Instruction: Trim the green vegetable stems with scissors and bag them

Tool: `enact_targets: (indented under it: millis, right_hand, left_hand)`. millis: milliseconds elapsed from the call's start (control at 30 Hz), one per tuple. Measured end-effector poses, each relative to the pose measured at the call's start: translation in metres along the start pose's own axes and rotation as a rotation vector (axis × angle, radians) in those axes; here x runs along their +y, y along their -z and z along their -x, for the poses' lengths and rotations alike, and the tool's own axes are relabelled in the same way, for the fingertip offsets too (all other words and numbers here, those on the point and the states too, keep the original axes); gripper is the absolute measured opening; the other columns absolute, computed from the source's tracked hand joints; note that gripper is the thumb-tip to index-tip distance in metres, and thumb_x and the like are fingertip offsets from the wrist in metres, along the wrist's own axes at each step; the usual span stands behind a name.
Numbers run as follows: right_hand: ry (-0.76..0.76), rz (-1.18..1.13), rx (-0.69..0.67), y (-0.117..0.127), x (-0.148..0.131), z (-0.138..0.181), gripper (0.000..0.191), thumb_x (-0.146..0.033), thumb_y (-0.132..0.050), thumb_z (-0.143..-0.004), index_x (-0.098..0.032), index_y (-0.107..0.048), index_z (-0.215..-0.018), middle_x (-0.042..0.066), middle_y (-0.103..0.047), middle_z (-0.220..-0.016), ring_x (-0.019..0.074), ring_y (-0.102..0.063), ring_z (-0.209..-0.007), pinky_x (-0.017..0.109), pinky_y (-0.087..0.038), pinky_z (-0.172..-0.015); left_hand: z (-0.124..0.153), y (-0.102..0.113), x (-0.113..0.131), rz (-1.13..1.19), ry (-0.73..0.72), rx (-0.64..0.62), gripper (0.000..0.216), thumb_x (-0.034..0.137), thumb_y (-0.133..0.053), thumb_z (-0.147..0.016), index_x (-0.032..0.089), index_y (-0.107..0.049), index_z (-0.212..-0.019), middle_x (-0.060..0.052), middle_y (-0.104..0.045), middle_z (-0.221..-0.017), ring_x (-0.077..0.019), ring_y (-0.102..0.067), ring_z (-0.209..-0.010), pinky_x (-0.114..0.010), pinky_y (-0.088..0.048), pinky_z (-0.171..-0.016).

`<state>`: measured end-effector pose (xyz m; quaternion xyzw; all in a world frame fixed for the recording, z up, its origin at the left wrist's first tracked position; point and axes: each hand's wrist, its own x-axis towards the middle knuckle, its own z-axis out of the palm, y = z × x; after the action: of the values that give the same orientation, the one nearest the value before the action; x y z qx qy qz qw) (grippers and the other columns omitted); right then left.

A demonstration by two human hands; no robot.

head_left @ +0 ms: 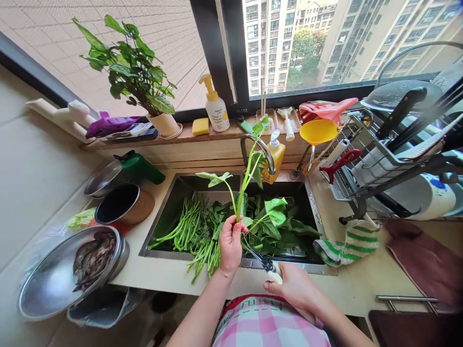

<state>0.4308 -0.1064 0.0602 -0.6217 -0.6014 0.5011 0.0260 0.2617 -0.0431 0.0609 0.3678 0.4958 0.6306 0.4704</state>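
Observation:
My left hand (231, 243) is closed around the lower end of a leafy green stem (240, 202), which stands up above the sink with several leaves branching off. To its right, my right hand (292, 289) grips white-handled kitchen shears (266, 266). Their thin dark blades point up and left, close to the stem's base just beside my left fingers; whether they touch it I cannot tell. Below lies a double-bowl sink (159, 205) heaped with greens: bundled bare stems (184, 224) at left, some hanging over the front edge, and loose leaves (269, 229) at right.
A curved faucet (269, 156) and yellow pump bottle (277, 156) stand behind the sink. At left are a brown pot (125, 205) and a metal bowl (47, 284) with dark food. A dish rack (372, 168) and striped cloth (350, 243) sit at right.

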Motion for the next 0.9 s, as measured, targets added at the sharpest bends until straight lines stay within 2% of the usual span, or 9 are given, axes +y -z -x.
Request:
enact_targets:
  millis: [200,367,467,567,667,767,900]
  right_hand:
    - [-0.032,-0.048,0.007,-0.008,0.008,-0.003,0.027,-0.045,-0.067,-0.066,-0.019,-0.059,-0.063,0.004,-0.063,-0.063,0.0152,-0.048,-0.054,0.027,-0.025,-0.052]
    - [-0.079,-0.062,0.058,-0.016,0.021,-0.008,0.025,-0.04,-0.068,-0.065,-0.019,-0.057,-0.06,0.002,-0.059,-0.06,0.0146,-0.046,-0.054,0.027,-0.025,-0.052]
    - [-0.064,-0.184,0.077,-0.016,0.033,-0.008,0.027,-0.041,-0.065,-0.069,-0.019,-0.052,-0.061,0.0,-0.055,-0.059,0.0137,-0.043,-0.055,0.026,-0.026,-0.052]
    - [0.012,-0.409,-0.032,-0.011,0.04,-0.002,0.031,-0.046,-0.06,-0.074,-0.019,-0.049,-0.065,-0.003,-0.048,-0.057,0.0122,-0.039,-0.055,0.025,-0.026,-0.052]
    - [0.095,-0.53,-0.119,-0.005,0.037,0.005,0.037,-0.052,-0.061,-0.071,-0.018,-0.047,-0.069,-0.004,-0.044,-0.061,0.0111,-0.036,-0.057,0.024,-0.027,-0.052]
    - [0.143,-0.586,-0.124,-0.003,0.026,0.007,0.043,-0.058,-0.061,-0.069,-0.019,-0.045,-0.068,-0.004,-0.042,-0.063,0.0111,-0.036,-0.058,0.023,-0.029,-0.052]
    - [0.13,-0.626,-0.141,-0.007,0.015,0.003,0.047,-0.063,-0.06,-0.068,-0.019,-0.044,-0.068,-0.004,-0.045,-0.06,0.0103,-0.039,-0.053,0.023,-0.032,-0.048]
  left_hand:
    - [0.009,-0.003,-0.006,0.008,0.011,-0.065,0.022,0.039,-0.062,-0.082,0.021,-0.063,-0.095,0.0,-0.061,-0.075,-0.0117,-0.055,-0.065,-0.026,-0.048,-0.07]
    - [0.014,-0.004,-0.013,-0.026,0.023,-0.075,0.022,0.038,-0.062,-0.082,0.021,-0.063,-0.096,0.0,-0.06,-0.075,-0.0122,-0.055,-0.067,-0.025,-0.047,-0.071]
    - [0.014,-0.003,-0.016,-0.029,0.031,-0.056,0.023,0.038,-0.062,-0.082,0.02,-0.063,-0.096,0.0,-0.06,-0.074,-0.0124,-0.055,-0.067,-0.025,-0.046,-0.072]
    - [0.015,-0.001,-0.018,-0.051,0.027,-0.045,0.022,0.037,-0.061,-0.083,0.021,-0.063,-0.097,0.0,-0.059,-0.074,-0.0124,-0.055,-0.068,-0.025,-0.046,-0.073]
    - [0.018,0.001,-0.019,-0.048,0.043,-0.031,0.022,0.037,-0.062,-0.082,0.021,-0.062,-0.097,-0.001,-0.061,-0.078,-0.0126,-0.055,-0.069,-0.025,-0.046,-0.072]
    - [0.021,0.003,-0.02,-0.065,0.057,-0.036,0.023,0.038,-0.061,-0.083,0.021,-0.061,-0.098,-0.001,-0.061,-0.081,-0.0124,-0.055,-0.069,-0.025,-0.047,-0.073]
    - [0.027,0.005,-0.023,-0.109,0.071,-0.061,0.023,0.038,-0.059,-0.084,0.021,-0.06,-0.099,0.0,-0.06,-0.077,-0.012,-0.056,-0.068,-0.025,-0.046,-0.073]
